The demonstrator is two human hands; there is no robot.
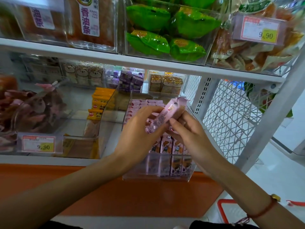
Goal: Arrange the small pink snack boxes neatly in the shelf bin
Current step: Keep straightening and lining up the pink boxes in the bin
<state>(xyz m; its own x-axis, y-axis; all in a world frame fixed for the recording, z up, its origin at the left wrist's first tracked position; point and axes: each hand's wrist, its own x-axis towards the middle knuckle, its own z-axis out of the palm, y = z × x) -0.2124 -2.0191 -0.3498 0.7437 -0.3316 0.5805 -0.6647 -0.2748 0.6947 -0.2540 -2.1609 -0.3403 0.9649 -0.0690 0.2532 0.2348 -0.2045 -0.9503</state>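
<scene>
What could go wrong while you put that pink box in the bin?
1. Both hands, left hand and right hand, hold the pink box tilted above the clear bin; it might slip and knock over the upright boxes below.
2. The bin juts over the shelf edge, so a hard push might tip it.

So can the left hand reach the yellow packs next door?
Probably yes. The yellow packs sit in an open-topped bin just left of the left hand, nothing between them. But that hand is holding the pink box now.
</scene>
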